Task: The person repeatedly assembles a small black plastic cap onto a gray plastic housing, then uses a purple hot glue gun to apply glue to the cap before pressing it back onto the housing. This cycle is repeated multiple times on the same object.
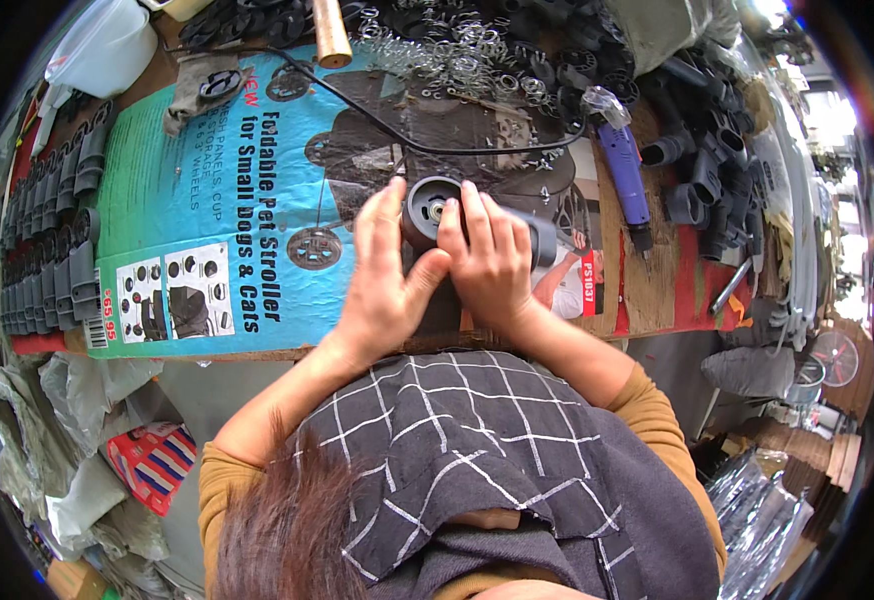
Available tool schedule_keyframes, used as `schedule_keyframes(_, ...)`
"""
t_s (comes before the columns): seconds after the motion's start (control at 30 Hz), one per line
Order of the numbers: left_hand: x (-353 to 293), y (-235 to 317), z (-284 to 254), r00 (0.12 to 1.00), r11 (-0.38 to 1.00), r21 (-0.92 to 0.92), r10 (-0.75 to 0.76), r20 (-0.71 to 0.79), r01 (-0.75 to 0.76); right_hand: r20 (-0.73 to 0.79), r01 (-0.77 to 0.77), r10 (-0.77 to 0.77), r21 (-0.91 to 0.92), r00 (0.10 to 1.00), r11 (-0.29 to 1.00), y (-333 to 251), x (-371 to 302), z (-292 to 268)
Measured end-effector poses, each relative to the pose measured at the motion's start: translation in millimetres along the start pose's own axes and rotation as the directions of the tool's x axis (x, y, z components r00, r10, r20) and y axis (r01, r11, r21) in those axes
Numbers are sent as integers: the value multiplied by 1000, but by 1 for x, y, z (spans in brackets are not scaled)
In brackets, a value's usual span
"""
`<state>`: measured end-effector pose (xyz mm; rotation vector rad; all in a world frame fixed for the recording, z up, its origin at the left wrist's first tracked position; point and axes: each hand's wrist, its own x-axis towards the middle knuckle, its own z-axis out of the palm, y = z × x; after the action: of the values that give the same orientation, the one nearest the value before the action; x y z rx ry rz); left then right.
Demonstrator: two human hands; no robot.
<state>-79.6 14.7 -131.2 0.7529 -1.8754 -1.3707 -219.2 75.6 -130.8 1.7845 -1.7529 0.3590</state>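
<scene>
I am looking down on a workbench [657, 290] covered by a flattened printed cardboard sheet [227, 200], mostly blue and green, with small product photographs along its near edge. Rows of grey plastic parts [57, 240] line the bench's left end. A heap of black moulded fittings [707, 160] fills the right end, and a scatter of small metal springs and rings [467, 60] lies along the far edge. A purple-handled power tool [625, 180] rests on the bench to the right of my hands, its black cable [377, 115] looping across the cardboard. A wooden handle [332, 32] shows at the far edge. Crumpled plastic bags [47, 430] lie below the bench on the left.

The small black wheel [427, 208] stands on the cardboard near the bench centre, its round face towards me, with a pale hub at the middle. A dark grey part [547, 240] projects from behind it to the right.

My left hand [382, 280] cups the wheel's left side, fingers extended, thumb pressed against my right hand. My right hand [492, 265] curls over the wheel's right side, fingertips at the hub.
</scene>
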Motion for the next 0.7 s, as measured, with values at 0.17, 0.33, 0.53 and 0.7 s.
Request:
schedule_keyframes(0.17,13,-22,18,991,988,132,94,-95,-81,162,-90,40,315,986,945,-10,-12,-22)
schedule_keyframes(0.33,34,-27,6,995,992,103,84,-44,-79,471,-586,350,681,810,440,20,6,-17)
schedule_keyframes(0.53,36,-26,-3,993,991,81,103,54,-107,898,-865,17,428,439,-262,46,20,11)
schedule_keyframes(0.7,43,-24,-5,988,986,96,125,92,-133,900,-889,-6,429,435,-158,48,25,7)
